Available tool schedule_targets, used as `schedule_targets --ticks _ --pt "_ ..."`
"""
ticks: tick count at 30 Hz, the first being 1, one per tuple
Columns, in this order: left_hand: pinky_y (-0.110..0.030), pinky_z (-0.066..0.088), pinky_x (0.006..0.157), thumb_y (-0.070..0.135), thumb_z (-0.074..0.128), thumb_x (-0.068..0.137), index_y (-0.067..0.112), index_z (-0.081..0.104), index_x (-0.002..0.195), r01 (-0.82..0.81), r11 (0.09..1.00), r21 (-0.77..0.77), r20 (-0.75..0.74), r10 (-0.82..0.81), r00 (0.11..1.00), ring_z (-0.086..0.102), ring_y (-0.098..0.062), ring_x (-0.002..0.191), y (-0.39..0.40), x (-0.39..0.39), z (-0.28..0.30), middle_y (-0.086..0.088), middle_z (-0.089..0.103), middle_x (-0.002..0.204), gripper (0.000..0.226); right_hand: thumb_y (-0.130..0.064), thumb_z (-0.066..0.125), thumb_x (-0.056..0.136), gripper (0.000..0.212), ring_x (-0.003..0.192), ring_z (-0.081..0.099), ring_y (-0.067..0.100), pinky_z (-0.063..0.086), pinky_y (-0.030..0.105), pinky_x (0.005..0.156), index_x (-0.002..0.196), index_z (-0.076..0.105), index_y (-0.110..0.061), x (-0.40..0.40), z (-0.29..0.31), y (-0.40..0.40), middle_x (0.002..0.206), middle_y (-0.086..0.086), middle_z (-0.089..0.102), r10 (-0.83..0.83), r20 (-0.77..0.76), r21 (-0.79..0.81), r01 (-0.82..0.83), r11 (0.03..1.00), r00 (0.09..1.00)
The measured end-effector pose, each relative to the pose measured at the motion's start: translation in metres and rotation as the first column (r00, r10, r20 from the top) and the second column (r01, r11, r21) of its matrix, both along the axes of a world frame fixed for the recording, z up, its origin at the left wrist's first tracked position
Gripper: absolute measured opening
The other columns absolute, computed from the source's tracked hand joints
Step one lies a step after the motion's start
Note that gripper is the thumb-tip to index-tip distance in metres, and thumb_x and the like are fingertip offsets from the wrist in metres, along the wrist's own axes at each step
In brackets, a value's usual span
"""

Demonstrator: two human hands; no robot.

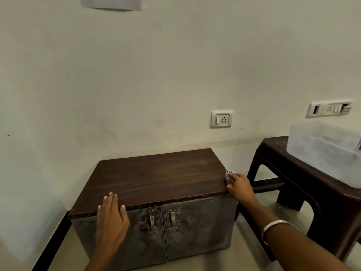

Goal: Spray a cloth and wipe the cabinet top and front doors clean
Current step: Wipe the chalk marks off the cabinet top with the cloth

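Note:
A low cabinet stands against the wall, with a dark wood-grain top (156, 177) and two grey, smeared front doors (195, 227) that are closed, each with a metal handle. My right hand (241, 187) grips a bunched checked cloth (228, 176) at the right edge of the top. My left hand (111, 218) lies flat with fingers spread over the front left edge of the top. No spray bottle is in view.
A dark brown plastic stool (293, 184) stands close to the cabinet's right side, with a translucent plastic tub (322, 151) on it. Wall sockets (221, 118) sit above. A black skirting strip (52, 243) runs along the left wall by the floor.

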State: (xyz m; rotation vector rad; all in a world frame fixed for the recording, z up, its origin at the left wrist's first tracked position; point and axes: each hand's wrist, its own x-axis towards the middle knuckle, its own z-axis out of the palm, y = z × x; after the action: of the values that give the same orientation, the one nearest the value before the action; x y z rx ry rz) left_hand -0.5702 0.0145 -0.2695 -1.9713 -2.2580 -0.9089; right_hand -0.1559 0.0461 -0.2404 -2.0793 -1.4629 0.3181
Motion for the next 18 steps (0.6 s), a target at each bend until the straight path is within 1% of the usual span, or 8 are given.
schedule_targets --ticks 2,3,4,8,11,14,16,18 --pt "-0.039 0.010 0.120 0.024 0.041 0.098 0.001 0.034 0.144 0.002 1.000 -0.014 -0.001 -0.002 1.000 0.021 -0.026 0.145 -0.001 0.005 -0.001 -0.013 0.030 0.154 0.053 -0.009 0.063 0.081 0.041 0.111 0.061 0.031 0.049 0.035 0.095 0.122 0.066 -0.009 0.011 0.000 -0.010 0.119 0.013 0.066 -0.056 -0.060 0.037 0.059 0.998 0.997" --pt "-0.039 0.010 0.120 0.025 0.041 0.098 0.001 0.034 0.144 0.007 1.000 -0.020 0.000 -0.007 1.000 0.021 -0.026 0.145 -0.002 0.008 -0.001 -0.013 0.030 0.154 0.053 -0.009 0.062 0.083 0.034 0.106 0.064 0.032 0.051 0.035 0.088 0.117 0.068 -0.009 0.015 0.001 -0.017 0.112 0.013 0.069 -0.091 -0.097 0.048 0.096 0.994 0.991" --pt "-0.039 0.010 0.120 0.025 0.041 0.098 0.001 0.034 0.144 0.016 1.000 -0.021 0.001 -0.016 1.000 0.021 -0.026 0.145 -0.004 0.011 -0.002 -0.013 0.030 0.154 0.053 -0.008 0.061 0.085 0.031 0.104 0.064 0.032 0.051 0.035 0.085 0.114 0.069 -0.009 0.019 0.000 -0.025 0.110 0.014 0.069 -0.125 -0.132 0.051 0.132 0.990 0.983" --pt "-0.039 0.010 0.120 0.023 0.042 0.097 0.001 0.036 0.144 0.067 0.998 -0.010 0.033 -0.067 0.997 0.021 -0.026 0.145 -0.011 0.032 0.000 -0.013 0.030 0.154 0.052 -0.012 0.060 0.089 0.036 0.109 0.062 0.032 0.051 0.040 0.095 0.124 0.064 -0.009 0.024 -0.001 -0.054 0.119 0.015 0.067 -0.202 -0.283 0.052 0.225 0.973 0.938" --pt "-0.034 0.004 0.119 0.027 0.038 0.099 0.005 0.029 0.147 0.126 0.992 -0.007 0.059 -0.125 0.990 0.015 -0.021 0.147 -0.020 0.055 0.006 -0.008 0.024 0.157 0.053 -0.015 0.061 0.091 0.039 0.113 0.060 0.032 0.048 0.039 0.097 0.129 0.061 -0.008 0.019 0.008 -0.072 0.123 0.016 0.065 -0.192 -0.384 0.095 0.246 0.965 0.903" --pt "-0.031 0.004 0.118 0.026 0.039 0.100 0.008 0.028 0.148 0.221 0.975 0.016 0.112 -0.221 0.969 0.014 -0.018 0.147 -0.030 0.081 0.012 -0.005 0.022 0.158 0.053 -0.011 0.058 0.092 0.040 0.114 0.060 0.031 0.046 0.037 0.100 0.132 0.058 -0.007 0.016 0.027 -0.085 0.126 0.017 0.063 -0.159 -0.456 0.150 0.252 0.956 0.876" --pt "-0.031 0.009 0.118 0.024 0.040 0.100 0.008 0.032 0.147 0.294 0.955 0.034 0.174 -0.296 0.939 0.016 -0.017 0.146 -0.036 0.101 0.014 -0.004 0.026 0.157 0.050 -0.009 0.057 0.092 0.040 0.116 0.059 0.032 0.045 0.034 0.099 0.132 0.058 -0.005 0.014 0.043 -0.093 0.126 0.017 0.063 -0.147 -0.486 0.178 0.262 0.949 0.862" --pt "-0.031 0.020 0.117 0.021 0.041 0.100 0.009 0.037 0.145 0.364 0.929 0.070 0.271 -0.369 0.889 0.024 -0.017 0.144 -0.043 0.123 0.018 -0.004 0.032 0.154 0.047 -0.009 0.057 0.093 0.040 0.116 0.058 0.031 0.046 0.036 0.099 0.133 0.057 -0.006 0.011 0.057 -0.098 0.127 0.017 0.061 -0.129 -0.535 0.193 0.270 0.943 0.835"
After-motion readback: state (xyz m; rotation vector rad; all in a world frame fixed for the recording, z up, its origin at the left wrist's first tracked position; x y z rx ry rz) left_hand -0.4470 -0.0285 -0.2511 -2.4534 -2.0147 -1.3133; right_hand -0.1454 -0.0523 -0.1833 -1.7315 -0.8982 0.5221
